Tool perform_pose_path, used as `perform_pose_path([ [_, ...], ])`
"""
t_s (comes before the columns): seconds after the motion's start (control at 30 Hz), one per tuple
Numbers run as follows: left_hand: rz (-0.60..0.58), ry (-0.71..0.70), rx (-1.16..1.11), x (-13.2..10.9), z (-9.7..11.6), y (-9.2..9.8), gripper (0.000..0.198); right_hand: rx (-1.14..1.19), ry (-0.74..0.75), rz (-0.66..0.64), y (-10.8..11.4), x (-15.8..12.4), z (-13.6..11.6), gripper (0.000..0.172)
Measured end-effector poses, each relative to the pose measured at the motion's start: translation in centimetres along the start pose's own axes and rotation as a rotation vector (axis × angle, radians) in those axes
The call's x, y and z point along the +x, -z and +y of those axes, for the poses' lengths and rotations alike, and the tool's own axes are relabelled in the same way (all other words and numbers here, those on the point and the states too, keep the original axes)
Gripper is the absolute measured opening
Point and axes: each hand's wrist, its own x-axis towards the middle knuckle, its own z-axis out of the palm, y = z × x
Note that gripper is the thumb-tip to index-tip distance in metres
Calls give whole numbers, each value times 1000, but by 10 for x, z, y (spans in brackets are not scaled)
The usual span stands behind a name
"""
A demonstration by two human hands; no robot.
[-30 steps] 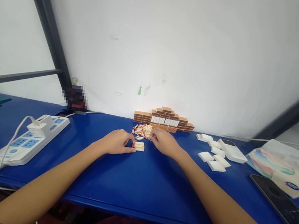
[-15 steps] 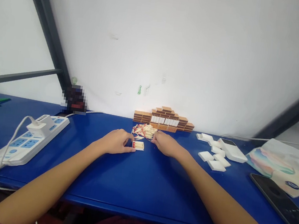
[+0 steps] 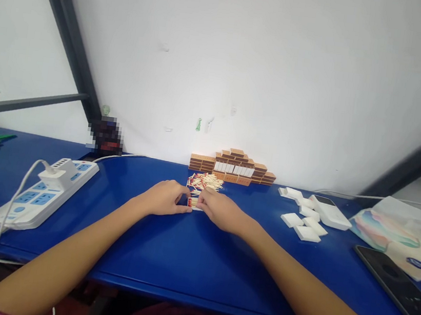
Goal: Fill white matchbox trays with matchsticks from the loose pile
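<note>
My left hand (image 3: 165, 198) grips the left end of a small white matchbox tray (image 3: 199, 209) between thumb and fingers. Red-tipped matches (image 3: 193, 203) lie side by side inside the tray. Over the tray's right part, my right hand (image 3: 219, 209) is closed in a pinch. Its fingers cover that end of the tray and hide whatever they hold. Just behind both hands is a loose pile of matches (image 3: 207, 181) on the blue table (image 3: 181, 262).
Stacked brown matchboxes (image 3: 234, 166) stand against the wall behind the pile. Several white empty trays (image 3: 307, 234), a white device (image 3: 331, 212), a tissue pack (image 3: 398, 234) and a black phone (image 3: 397, 285) lie to the right. A power strip (image 3: 44, 197) with cables is at left.
My right hand has moved left and nearer, from the edge of the match pile to the tray. My left hand stays at the tray's left end.
</note>
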Motion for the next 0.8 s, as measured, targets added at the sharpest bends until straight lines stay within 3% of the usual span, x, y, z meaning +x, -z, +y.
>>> perform_pose_path([
  [0.23,-2,-1,-15,0,1,0,35,104,49,151,8,4,10,17],
  [0.47,-6,0,-13,0,1,-1,35,89,-8,108,-3,3,11,9],
  [0.8,0,-3,11,0,3,0,33,86,-25,191,-11,5,12,8],
])
